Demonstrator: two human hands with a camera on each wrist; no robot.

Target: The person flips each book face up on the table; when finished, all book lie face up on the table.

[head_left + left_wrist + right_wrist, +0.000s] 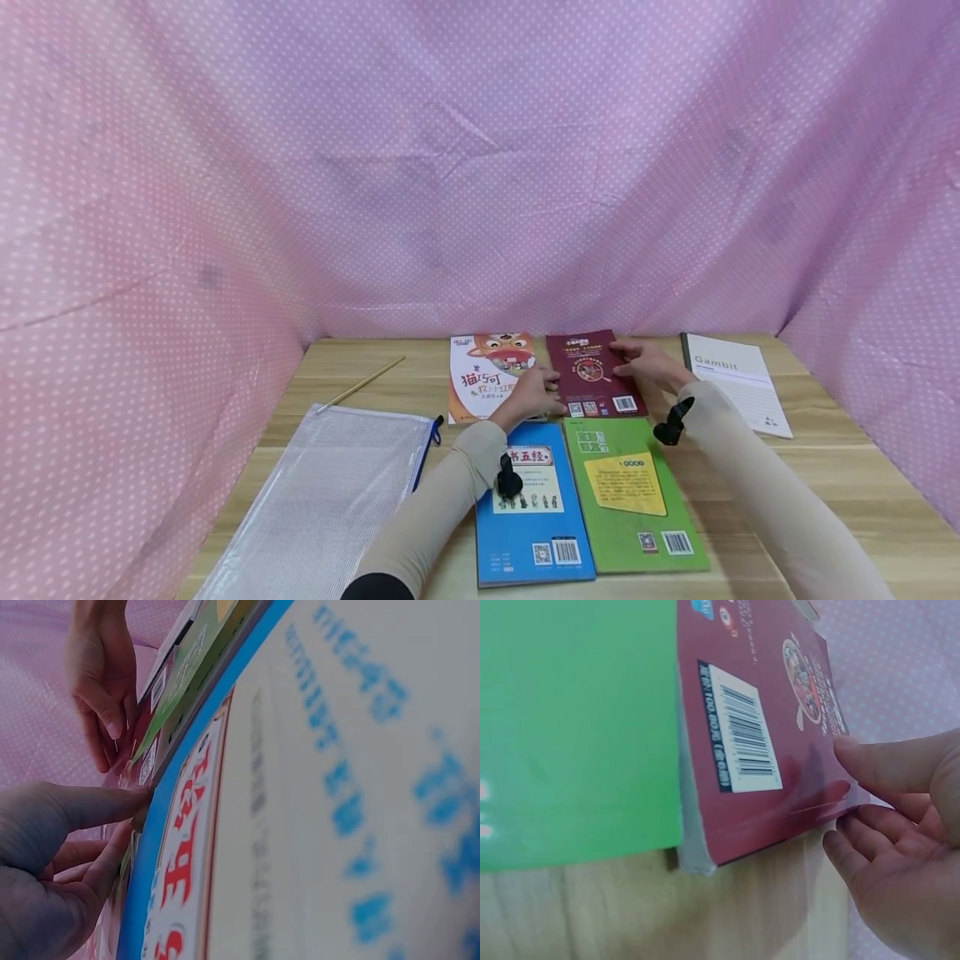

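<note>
A maroon book [585, 375] lies flat at the back, its barcode low on the cover. My right hand [651, 364] grips its right edge, thumb on the cover and the other fingers [859, 832] at the edge. My left hand [531, 395] is at the book's lower left edge, where thumb and fingers come together in the left wrist view; the contact is partly hidden. Left of it lies a white picture book [476, 383] with a cartoon fox, partly behind my left hand. A blue book [536, 533] and a green book [637, 533] lie side by side in front.
A mesh zip pouch [330, 492] with a blue zip edge lies on the left of the wooden table [292, 392]. Behind it is a thin tan stick [363, 382]. A white notebook [738, 379] lies at the back right. Pink dotted cloth [480, 208] surrounds the table.
</note>
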